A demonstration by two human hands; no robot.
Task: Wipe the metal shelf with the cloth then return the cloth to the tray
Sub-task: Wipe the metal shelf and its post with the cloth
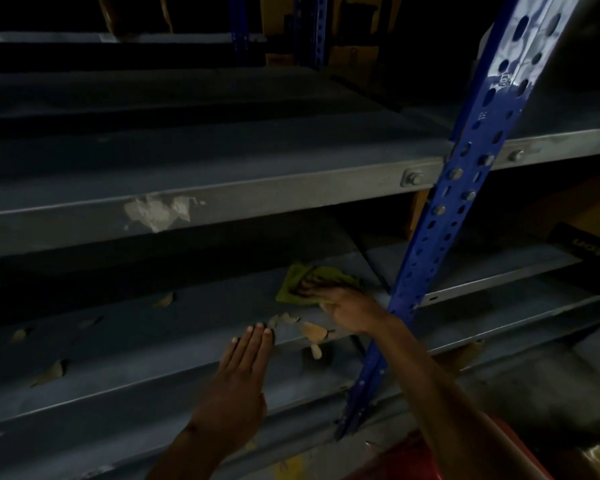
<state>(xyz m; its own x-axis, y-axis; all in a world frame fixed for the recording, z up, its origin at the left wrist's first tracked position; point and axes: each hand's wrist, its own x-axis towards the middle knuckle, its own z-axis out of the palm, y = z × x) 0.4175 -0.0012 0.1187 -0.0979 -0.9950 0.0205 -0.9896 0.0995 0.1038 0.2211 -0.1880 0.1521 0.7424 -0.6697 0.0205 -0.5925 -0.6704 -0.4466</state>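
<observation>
A crumpled green cloth (293, 287) lies on the lower grey metal shelf (153, 327), close to the blue upright post. My right hand (340, 303) lies on top of the cloth and presses it onto the shelf surface. My left hand (246, 365) rests flat with straight fingers on the shelf's front edge, a little left of the cloth. A red tray (416, 459) shows partly at the bottom right, under my right forearm.
A blue perforated post (465, 188) rises just right of my right hand. An upper grey shelf (222, 199) with chipped paint overhangs the work area. Paint flakes and worn patches (312, 332) mark the lower shelf. A dark box (589, 245) sits at far right.
</observation>
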